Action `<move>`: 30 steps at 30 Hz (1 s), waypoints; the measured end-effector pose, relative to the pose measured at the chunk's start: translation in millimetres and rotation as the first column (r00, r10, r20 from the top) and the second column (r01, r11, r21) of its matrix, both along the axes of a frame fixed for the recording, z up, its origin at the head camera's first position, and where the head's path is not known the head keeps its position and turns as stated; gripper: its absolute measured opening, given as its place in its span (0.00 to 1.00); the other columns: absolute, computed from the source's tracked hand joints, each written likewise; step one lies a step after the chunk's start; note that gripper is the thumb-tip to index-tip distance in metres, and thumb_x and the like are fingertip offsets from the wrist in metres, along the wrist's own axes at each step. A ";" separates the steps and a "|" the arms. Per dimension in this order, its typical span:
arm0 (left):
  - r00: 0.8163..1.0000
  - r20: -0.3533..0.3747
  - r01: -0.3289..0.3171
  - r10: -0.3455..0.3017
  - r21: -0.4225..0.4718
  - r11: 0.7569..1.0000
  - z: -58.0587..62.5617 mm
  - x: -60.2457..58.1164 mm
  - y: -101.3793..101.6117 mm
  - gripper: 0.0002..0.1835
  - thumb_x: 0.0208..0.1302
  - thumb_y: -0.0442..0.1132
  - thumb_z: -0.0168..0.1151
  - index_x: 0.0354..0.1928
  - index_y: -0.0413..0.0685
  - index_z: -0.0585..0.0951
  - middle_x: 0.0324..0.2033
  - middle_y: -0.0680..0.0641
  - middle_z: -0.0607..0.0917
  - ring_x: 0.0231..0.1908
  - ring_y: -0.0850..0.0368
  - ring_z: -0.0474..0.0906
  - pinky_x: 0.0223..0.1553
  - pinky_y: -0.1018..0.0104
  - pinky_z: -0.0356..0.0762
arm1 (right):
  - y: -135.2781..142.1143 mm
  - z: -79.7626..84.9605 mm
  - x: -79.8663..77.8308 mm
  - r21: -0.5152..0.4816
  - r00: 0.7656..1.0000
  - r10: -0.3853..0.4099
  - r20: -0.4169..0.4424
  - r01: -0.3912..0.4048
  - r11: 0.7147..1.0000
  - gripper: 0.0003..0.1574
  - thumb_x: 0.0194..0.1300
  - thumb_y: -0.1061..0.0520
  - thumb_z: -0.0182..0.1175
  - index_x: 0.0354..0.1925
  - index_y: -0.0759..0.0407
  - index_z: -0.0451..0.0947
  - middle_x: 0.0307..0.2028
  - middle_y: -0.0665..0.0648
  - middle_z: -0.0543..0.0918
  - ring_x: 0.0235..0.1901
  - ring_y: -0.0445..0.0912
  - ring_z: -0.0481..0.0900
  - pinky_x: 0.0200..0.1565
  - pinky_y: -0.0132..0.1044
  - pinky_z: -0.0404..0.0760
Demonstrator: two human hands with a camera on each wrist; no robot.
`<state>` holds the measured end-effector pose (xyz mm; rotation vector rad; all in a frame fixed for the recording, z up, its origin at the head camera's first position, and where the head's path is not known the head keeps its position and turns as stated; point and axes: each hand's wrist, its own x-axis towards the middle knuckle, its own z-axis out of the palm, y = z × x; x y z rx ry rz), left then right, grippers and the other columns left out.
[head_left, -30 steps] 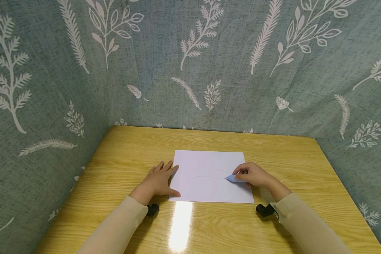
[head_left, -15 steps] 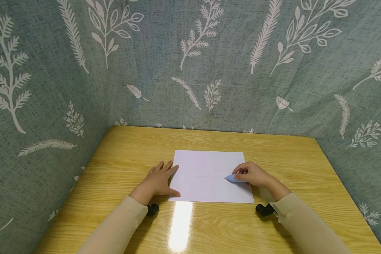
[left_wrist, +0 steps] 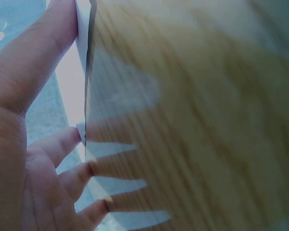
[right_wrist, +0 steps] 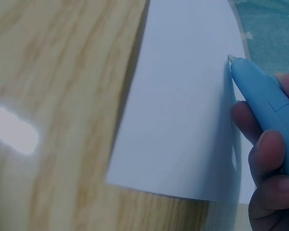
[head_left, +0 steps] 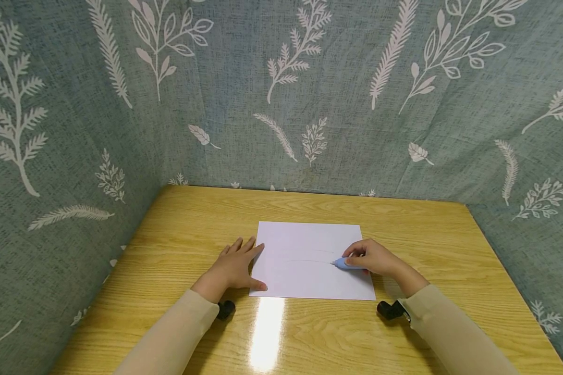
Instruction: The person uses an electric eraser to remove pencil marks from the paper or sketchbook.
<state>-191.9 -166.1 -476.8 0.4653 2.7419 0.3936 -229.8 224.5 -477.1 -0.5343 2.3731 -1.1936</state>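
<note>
A white sheet of paper (head_left: 305,284) lies on the wooden table with thin faint lines (head_left: 307,261) across its middle. My left hand (head_left: 234,268) is spread at the sheet's left edge, its thumb and index finger resting on the paper. In the left wrist view the fingers (left_wrist: 67,144) look straight. My right hand (head_left: 379,258) grips a chunky light-blue electric eraser (head_left: 341,263) over the right part of the sheet. Its narrow pale tip (right_wrist: 231,57) points left, at the right end of the longer line. The palm side of the right hand is partly hidden.
The wooden table (head_left: 206,208) is bordered at the back and sides by a blue-green patterned cloth (head_left: 234,78). A bright light reflection shows on the tabletop in front of the paper. Black wrist cameras (head_left: 390,310) sit below both cuffs.
The eraser's tip has shifted very slightly left along the longer line. My left hand and the paper have stayed where they were.
</note>
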 end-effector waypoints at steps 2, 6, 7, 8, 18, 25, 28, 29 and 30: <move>1.000 0.002 0.000 0.000 0.000 1.000 0.6 0.2 0.0 0.61 0.46 0.71 0.73 0.79 0.55 0.59 0.78 0.41 0.50 0.76 0.33 0.41 0.72 0.33 0.43 | -0.3 0.1 -0.2 -0.004 1.000 0.000 0.000 0.000 1.000 0.13 0.70 0.57 0.64 0.47 0.64 0.85 0.30 0.58 0.83 0.16 0.44 0.69 0.20 0.35 0.73; 1.000 0.006 0.001 -0.001 -0.001 1.000 1.6 0.7 -0.1 0.61 0.46 0.71 0.73 0.79 0.55 0.59 0.78 0.41 0.50 0.76 0.33 0.41 0.72 0.34 0.43 | -1.2 -0.5 -0.3 -0.005 1.000 -0.007 0.005 0.007 1.000 0.13 0.70 0.57 0.64 0.47 0.65 0.85 0.30 0.58 0.83 0.17 0.44 0.69 0.20 0.36 0.73; 1.000 0.006 0.002 -0.002 -0.001 1.000 1.5 0.8 -0.2 0.61 0.46 0.71 0.73 0.79 0.55 0.59 0.78 0.41 0.50 0.76 0.33 0.41 0.72 0.34 0.43 | -1.5 -0.6 -0.2 -0.005 1.000 -0.010 0.009 0.010 1.000 0.13 0.70 0.57 0.64 0.47 0.64 0.85 0.30 0.58 0.82 0.16 0.44 0.69 0.20 0.36 0.73; 1.000 0.004 0.003 -0.003 0.000 1.000 1.5 0.8 -0.3 0.61 0.46 0.70 0.73 0.79 0.55 0.59 0.78 0.41 0.50 0.76 0.33 0.41 0.72 0.33 0.43 | -1.7 -0.9 -0.2 -0.005 1.000 -0.010 0.012 0.010 1.000 0.13 0.70 0.57 0.64 0.47 0.64 0.85 0.29 0.58 0.82 0.16 0.44 0.69 0.20 0.36 0.73; 1.000 -0.002 0.002 -0.002 0.003 1.000 -1.5 0.2 -0.2 0.61 0.45 0.71 0.73 0.79 0.55 0.59 0.78 0.41 0.50 0.76 0.33 0.41 0.72 0.33 0.43 | -3.8 1.0 0.0 0.001 1.000 -0.004 0.010 0.004 1.000 0.12 0.70 0.58 0.63 0.46 0.64 0.85 0.29 0.58 0.82 0.16 0.44 0.70 0.20 0.36 0.74; 1.000 0.000 0.001 -0.001 0.005 1.000 -2.1 0.4 -0.4 0.61 0.45 0.71 0.73 0.79 0.56 0.59 0.78 0.41 0.50 0.76 0.33 0.41 0.72 0.33 0.43 | -3.1 -2.6 -3.2 -0.003 1.000 0.003 0.002 -0.003 1.000 0.12 0.70 0.58 0.63 0.47 0.65 0.84 0.30 0.58 0.82 0.16 0.45 0.70 0.20 0.36 0.73; 1.000 0.003 0.000 0.000 0.006 1.000 -1.9 0.0 -0.4 0.61 0.45 0.71 0.73 0.79 0.56 0.58 0.78 0.41 0.49 0.76 0.33 0.41 0.72 0.34 0.42 | -3.6 -1.4 -2.9 -0.005 1.000 0.004 0.007 -0.004 1.000 0.12 0.70 0.57 0.63 0.47 0.64 0.85 0.30 0.57 0.82 0.16 0.45 0.70 0.20 0.36 0.73; 1.000 0.005 0.000 0.000 0.007 1.000 -1.8 -0.1 -0.3 0.61 0.46 0.71 0.73 0.79 0.56 0.58 0.78 0.41 0.49 0.76 0.33 0.41 0.72 0.34 0.42 | -3.8 -1.2 -2.8 -0.004 1.000 0.000 0.010 0.000 1.000 0.12 0.70 0.57 0.64 0.46 0.63 0.85 0.30 0.57 0.82 0.16 0.45 0.70 0.20 0.36 0.74; 1.000 0.005 0.000 0.000 0.007 1.000 -1.6 -0.3 -0.3 0.61 0.46 0.71 0.73 0.79 0.56 0.58 0.78 0.41 0.49 0.76 0.33 0.40 0.72 0.34 0.42 | -3.6 -1.2 -2.7 -0.005 1.000 0.000 0.012 0.000 1.000 0.12 0.70 0.57 0.63 0.46 0.64 0.85 0.30 0.57 0.82 0.16 0.45 0.70 0.20 0.36 0.74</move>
